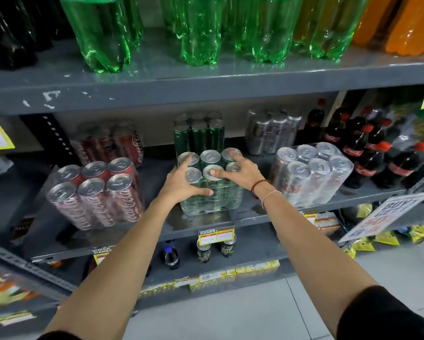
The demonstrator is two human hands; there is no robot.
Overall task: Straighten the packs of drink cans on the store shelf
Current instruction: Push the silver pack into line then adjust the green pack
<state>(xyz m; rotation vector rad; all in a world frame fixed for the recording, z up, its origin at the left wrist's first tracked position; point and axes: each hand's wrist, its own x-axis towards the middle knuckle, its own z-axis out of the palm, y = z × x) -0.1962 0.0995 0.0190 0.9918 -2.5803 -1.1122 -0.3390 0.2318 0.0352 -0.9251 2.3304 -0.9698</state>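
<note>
A shrink-wrapped pack of green cans (213, 200) stands at the front middle of the grey shelf (250, 214). My left hand (181, 182) grips its left side, fingers over the can tops and thumb on the front. My right hand (243, 171) lies spread on the tops at the pack's right side. A red cola can pack (100, 192) stands to the left, turned at an angle. A silver can pack (314, 173) stands to the right, also angled. Behind them are a second green pack (198, 136), a red pack (112, 141) and a silver pack (272, 131).
Small cola bottles (368, 148) crowd the shelf's right end. Large green bottles (198, 33) stand on the shelf above. Price tags (216, 235) hang on the shelf edge, a promo sign (383, 217) juts out at right. Loose cans (203, 251) sit on the lower shelf.
</note>
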